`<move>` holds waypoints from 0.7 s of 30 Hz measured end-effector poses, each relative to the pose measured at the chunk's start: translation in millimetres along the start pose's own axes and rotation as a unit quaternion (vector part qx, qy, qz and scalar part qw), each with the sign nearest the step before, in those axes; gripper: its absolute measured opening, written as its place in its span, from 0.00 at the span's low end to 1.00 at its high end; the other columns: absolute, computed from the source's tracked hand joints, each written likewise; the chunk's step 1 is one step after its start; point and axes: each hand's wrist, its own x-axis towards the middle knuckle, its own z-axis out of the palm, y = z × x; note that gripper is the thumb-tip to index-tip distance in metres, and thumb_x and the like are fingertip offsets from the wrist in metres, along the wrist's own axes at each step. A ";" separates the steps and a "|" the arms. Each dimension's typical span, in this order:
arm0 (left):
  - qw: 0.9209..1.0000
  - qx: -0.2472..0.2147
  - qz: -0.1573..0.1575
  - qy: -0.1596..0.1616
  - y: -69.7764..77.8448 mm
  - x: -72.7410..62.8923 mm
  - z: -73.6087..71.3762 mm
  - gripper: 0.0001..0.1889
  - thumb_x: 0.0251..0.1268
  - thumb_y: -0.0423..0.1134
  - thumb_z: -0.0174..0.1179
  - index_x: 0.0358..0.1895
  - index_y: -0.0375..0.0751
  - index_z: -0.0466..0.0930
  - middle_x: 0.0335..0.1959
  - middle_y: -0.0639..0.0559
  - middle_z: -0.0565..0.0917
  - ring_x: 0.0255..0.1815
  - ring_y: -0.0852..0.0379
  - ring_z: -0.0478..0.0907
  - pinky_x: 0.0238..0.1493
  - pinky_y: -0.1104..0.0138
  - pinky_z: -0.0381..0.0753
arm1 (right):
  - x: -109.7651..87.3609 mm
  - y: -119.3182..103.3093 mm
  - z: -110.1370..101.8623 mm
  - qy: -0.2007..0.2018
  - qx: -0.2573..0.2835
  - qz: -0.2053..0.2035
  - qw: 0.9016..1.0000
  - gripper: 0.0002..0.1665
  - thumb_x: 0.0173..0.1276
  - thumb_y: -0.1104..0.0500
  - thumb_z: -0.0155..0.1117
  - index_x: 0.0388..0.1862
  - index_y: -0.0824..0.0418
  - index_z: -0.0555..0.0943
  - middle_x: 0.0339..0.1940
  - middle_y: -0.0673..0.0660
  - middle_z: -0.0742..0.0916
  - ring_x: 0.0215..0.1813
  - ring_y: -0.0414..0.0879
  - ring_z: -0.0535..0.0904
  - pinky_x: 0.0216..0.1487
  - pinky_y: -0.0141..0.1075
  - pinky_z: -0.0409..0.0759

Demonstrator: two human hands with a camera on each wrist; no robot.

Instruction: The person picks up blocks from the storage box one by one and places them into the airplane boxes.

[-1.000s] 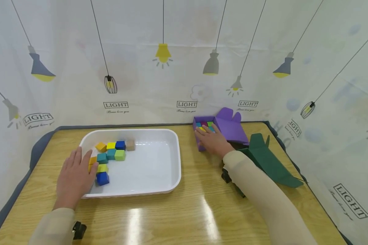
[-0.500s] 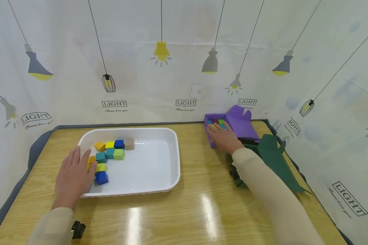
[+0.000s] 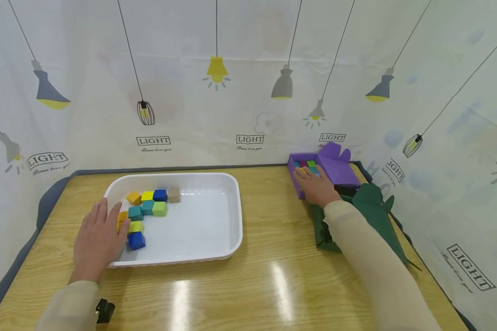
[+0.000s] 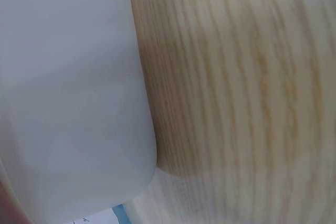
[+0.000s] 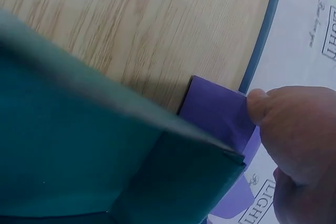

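Note:
My left hand (image 3: 101, 236) rests over the left rim of a white tray (image 3: 207, 220), fingers extended beside some coloured cubes (image 3: 147, 207). In the left wrist view the tray's outer wall (image 4: 79, 98) fills the left side. At the back right, my right hand (image 3: 316, 187) holds an open purple box (image 3: 295, 177) by its left side, with fingers lying over the small coloured blocks (image 3: 311, 164) inside. The right wrist view shows the thumb (image 5: 258, 106) on the rim of the purple wall (image 5: 215, 108); the other fingertips are hidden there.
An open green box (image 3: 325, 234) stands just in front of the purple one, partly under my right forearm, its lid (image 3: 381, 216) folded out to the right. The purple lid (image 3: 340, 171) also lies open. A printed curtain (image 3: 182, 92) hangs behind the wooden table (image 3: 232, 294).
My right hand has moved to the right along the table's back, and the purple box has slid with it. The green box has shifted right too. The left hand keeps its place.

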 end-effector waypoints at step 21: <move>1.000 -0.002 -0.003 -0.010 0.2 -0.6 -2.0 0.34 0.74 0.49 0.47 0.75 0.32 0.51 0.77 0.26 0.42 0.78 0.30 0.38 0.76 0.37 0.41 | -42.4 44.5 -26.9 0.045 0.138 0.003 0.989 0.19 0.67 0.56 0.65 0.55 0.62 0.82 0.51 0.61 0.87 0.52 0.58 0.81 0.61 0.57 0.75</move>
